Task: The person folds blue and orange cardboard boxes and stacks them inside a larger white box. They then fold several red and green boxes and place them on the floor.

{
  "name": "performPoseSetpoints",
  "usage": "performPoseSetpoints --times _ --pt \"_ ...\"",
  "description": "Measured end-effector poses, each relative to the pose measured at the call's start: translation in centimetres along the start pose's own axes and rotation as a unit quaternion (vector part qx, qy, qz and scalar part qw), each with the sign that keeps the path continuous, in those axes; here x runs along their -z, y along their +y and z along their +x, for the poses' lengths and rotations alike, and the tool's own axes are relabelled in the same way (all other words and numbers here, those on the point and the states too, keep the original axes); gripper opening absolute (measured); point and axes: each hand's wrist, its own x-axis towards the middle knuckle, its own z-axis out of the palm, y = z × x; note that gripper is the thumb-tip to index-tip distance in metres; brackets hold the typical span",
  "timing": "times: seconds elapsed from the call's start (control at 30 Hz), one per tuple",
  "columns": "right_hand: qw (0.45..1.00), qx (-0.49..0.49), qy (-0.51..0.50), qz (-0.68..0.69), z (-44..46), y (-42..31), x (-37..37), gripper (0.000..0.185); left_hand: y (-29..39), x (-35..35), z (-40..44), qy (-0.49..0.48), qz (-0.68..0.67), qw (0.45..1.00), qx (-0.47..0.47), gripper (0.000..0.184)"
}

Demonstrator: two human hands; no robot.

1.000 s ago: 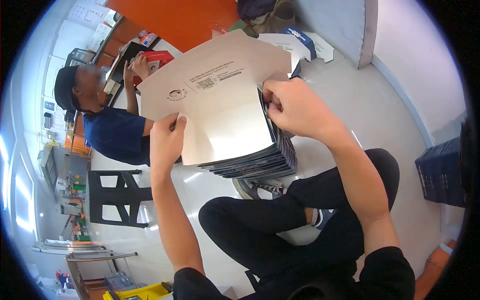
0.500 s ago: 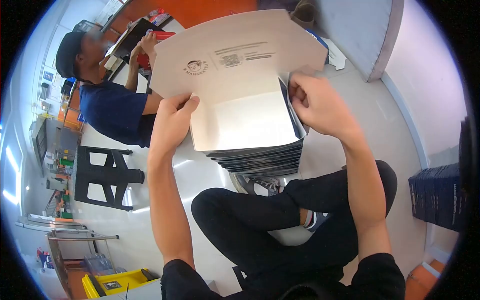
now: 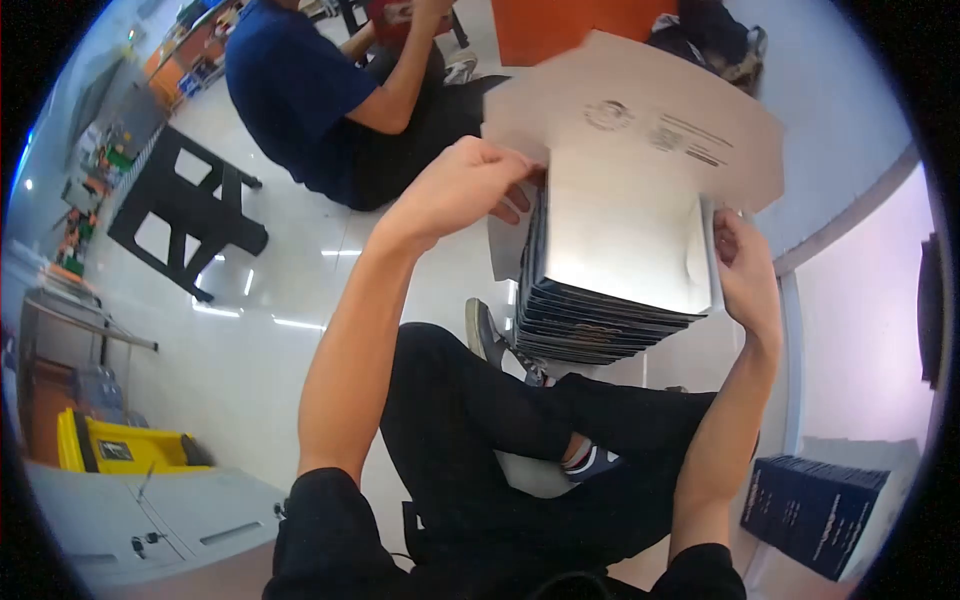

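Head view, as I see it from my remote station. The open box [image 3: 620, 230], right of centre in the frame, sits on top of a stack of dark folded cartons [image 3: 580, 325]; its pale inside faces the camera, and its printed flap [image 3: 690, 120] spreads toward the upper right. The box lies between the two hands. Left hand [image 3: 470, 185], upper centre: partly open, fingers bent, the foremost fingertips at the box's upper left corner, the lower fingers curled beside its left side. I cannot tell whether they clasp the cardboard. Right hand [image 3: 745, 270], right of centre: fingers curled inward against the outer face of the box's right wall [image 3: 704, 255], near its upper end; the thumb is hidden from me, so I cannot tell whether the grasp is closed. Surroundings: a co-worker [image 3: 300, 100] in a blue shirt, upper left; a black stool [image 3: 190, 215], left; a second stack of dark cartons [image 3: 815, 510], lower right.
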Motion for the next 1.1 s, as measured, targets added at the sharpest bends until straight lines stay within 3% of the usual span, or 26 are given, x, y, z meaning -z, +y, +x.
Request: performPoseSetpoints --times 0.07,0.13,0.27,0.33,0.43,0.67,0.73,0.83,1.0,1.1 --pt "0.994 -0.055 -0.033 0.093 0.2 -1.4 0.6 0.025 -0.8 0.1 -0.7 -0.043 0.129 0.989 -0.05 0.035" --pt "0.993 -0.057 -0.063 0.076 0.4 -0.6 1.0 0.028 -2.0 -0.9 -1.3 0.044 0.209 0.96 -0.179 0.037" --pt "0.994 -0.063 -0.068 0.066 0.2 -0.4 1.1 0.029 -3.8 -1.7 -1.2 0.096 0.203 0.948 -0.227 0.037" --pt "0.993 -0.068 -0.073 0.059 0.4 -0.6 1.1 0.03 -3.8 -2.1 -1.3 0.142 0.261 0.921 -0.251 0.035" --pt "0.992 -0.072 -0.067 0.078 0.3 -0.5 1.0 0.029 -3.0 -3.1 -2.1 0.172 0.292 0.921 -0.192 0.033" --pt "0.994 -0.068 -0.048 0.077 0.3 0.0 0.8 0.023 -3.3 -3.0 -1.5 0.192 0.385 0.878 -0.208 0.027" --pt "0.994 -0.063 -0.041 0.085 0.4 -0.3 0.8 0.022 -1.6 -2.8 -1.3 0.153 0.151 0.976 -0.038 0.032" --pt "0.993 -0.11 0.0 0.036 0.3 -1.6 0.8 0.024 -1.4 -3.3 -0.8 0.196 0.136 0.97 -0.054 0.036" --pt "0.995 -0.075 0.016 0.056 0.4 -1.7 -0.2 0.028 -2.4 -3.9 -0.3 0.248 0.116 0.956 -0.11 0.03" --pt "0.994 -0.1 0.001 0.044 0.5 -2.0 0.1 0.028 -1.9 -3.9 -0.7 0.235 0.12 0.96 -0.095 0.026"
